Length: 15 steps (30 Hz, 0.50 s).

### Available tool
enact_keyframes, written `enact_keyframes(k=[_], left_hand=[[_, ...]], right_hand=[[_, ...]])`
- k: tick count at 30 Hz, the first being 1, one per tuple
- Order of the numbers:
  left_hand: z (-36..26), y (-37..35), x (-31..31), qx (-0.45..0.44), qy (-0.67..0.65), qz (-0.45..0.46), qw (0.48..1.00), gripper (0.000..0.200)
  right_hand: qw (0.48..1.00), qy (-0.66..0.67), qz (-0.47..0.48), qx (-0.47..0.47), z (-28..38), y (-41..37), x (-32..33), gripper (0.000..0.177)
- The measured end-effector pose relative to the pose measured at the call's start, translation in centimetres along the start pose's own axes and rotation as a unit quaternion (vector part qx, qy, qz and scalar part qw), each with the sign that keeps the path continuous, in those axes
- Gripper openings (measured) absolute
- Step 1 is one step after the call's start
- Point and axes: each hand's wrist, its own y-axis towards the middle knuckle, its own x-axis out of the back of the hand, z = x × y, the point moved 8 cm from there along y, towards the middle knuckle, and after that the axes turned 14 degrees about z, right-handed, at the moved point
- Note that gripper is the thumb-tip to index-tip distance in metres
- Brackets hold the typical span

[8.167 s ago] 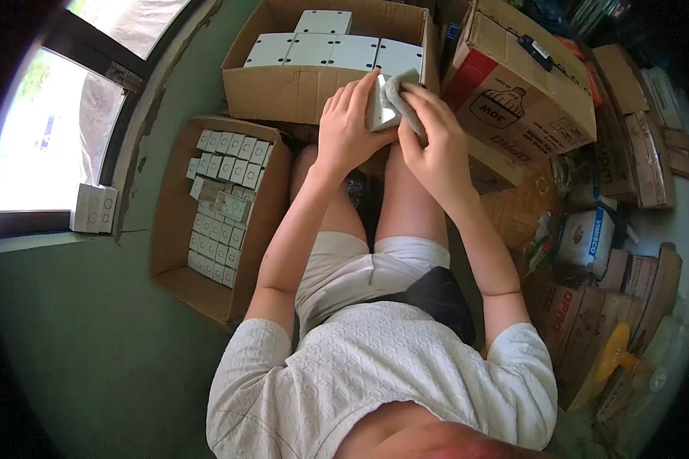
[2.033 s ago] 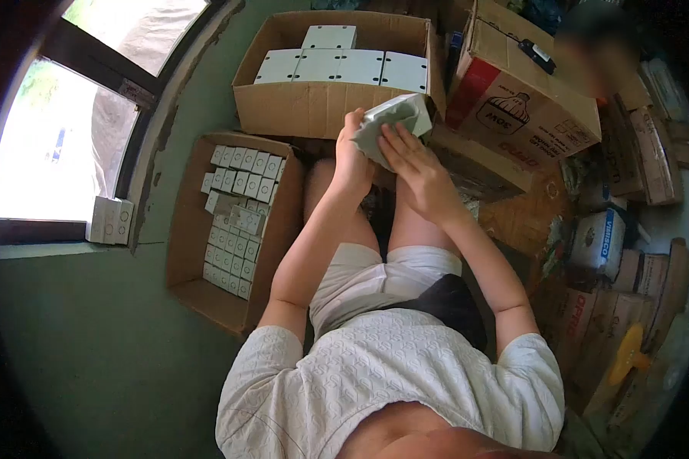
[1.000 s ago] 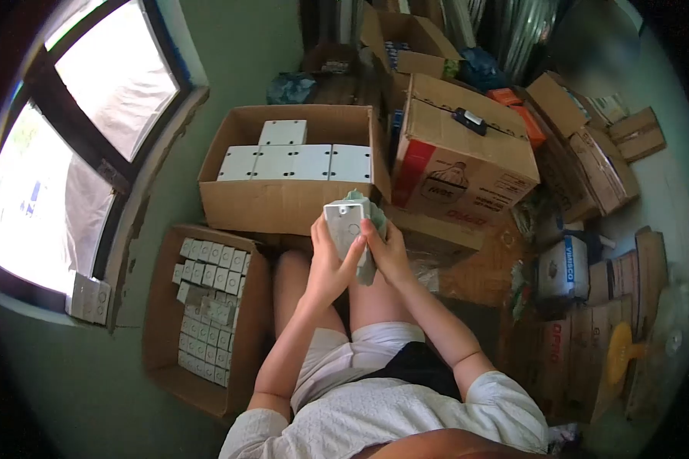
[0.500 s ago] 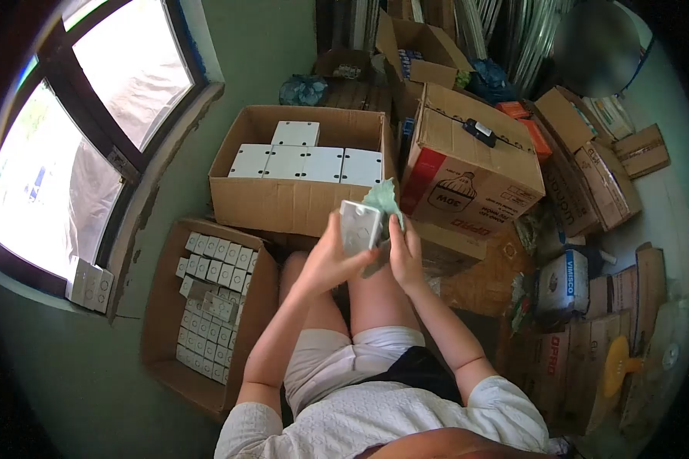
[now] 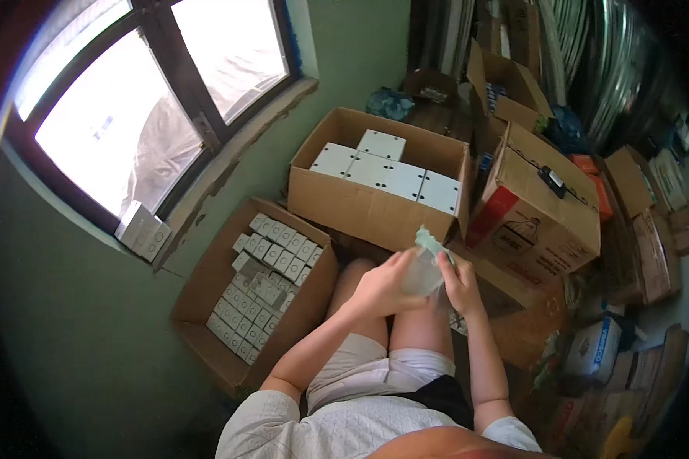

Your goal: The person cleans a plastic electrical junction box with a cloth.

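Note:
In front of my knees, my left hand (image 5: 383,288) is wrapped around a small white rectangular case (image 5: 425,275), smeared by motion. My right hand (image 5: 461,283) pinches a crumpled pale green rag (image 5: 430,239) against the case's right side and upper end. Part of the rag hides behind the fingers. Left of my legs stands an open cardboard box (image 5: 199,325) with rows of small white boxed units (image 5: 245,314). A clear plastic piece (image 5: 268,289) lies on top of them.
Ahead, an open carton (image 5: 360,200) holds several larger white boxes (image 5: 390,177). Right of it stands a closed carton (image 5: 547,222) with a black device (image 5: 551,182) on top. White units (image 5: 143,231) sit on the windowsill. More cartons (image 5: 654,256) line the right wall.
My view has turned left, so the room appears shifted right. The left hand now covers more of the case, which is blurred. The right hand still holds the rag against it.

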Motion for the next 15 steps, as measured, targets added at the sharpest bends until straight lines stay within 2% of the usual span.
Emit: enact_keyframes(k=[2, 4, 6, 8, 10, 12, 13, 14, 15], left_hand=[[2.2, 0.1, 1.9, 0.033, -0.075, -0.075, 0.994, 0.092], [2.8, -0.3, 2.4, 0.073, -0.085, -0.056, 0.992, 0.09], [1.6, -0.1, 1.2, 0.01, -0.01, 0.011, 1.0, 0.089], [1.1, 0.0, -0.8, 0.003, -0.003, 0.061, 0.998, 0.092], [1.9, 0.4, 0.2, -0.039, -0.008, -0.003, 0.999, 0.089], [4.3, 1.1, 1.1, 0.06, -0.219, -0.009, 0.974, 0.085], [6.8, 2.1, 0.9, 0.031, -0.224, -0.084, 0.971, 0.08], [6.6, 2.4, 1.3, -0.002, -0.232, -0.124, 0.965, 0.08], [5.5, 2.3, 1.5, -0.005, -0.227, -0.134, 0.964, 0.079]], right_hand=[[0.999, 0.006, -0.033, 0.0, 0.5, -0.4, 0.2, 0.041], [0.999, 0.024, -0.011, -0.018, -1.5, -0.4, -0.7, 0.042], [0.997, 0.072, -0.019, 0.011, -1.7, -0.1, -1.1, 0.043], [0.997, 0.05, -0.038, 0.045, -1.3, 0.3, -1.4, 0.043], [0.992, 0.091, -0.076, 0.045, -2.1, 0.2, -1.5, 0.044], [0.991, 0.108, -0.073, 0.02, -3.1, -0.1, -2.1, 0.045], [0.99, 0.121, -0.067, -0.003, -3.7, -0.3, -2.4, 0.046], [0.986, 0.102, -0.114, 0.069, -2.4, -0.2, -3.1, 0.047], [0.996, 0.033, -0.077, 0.027, -3.3, -0.4, -4.0, 0.047]])
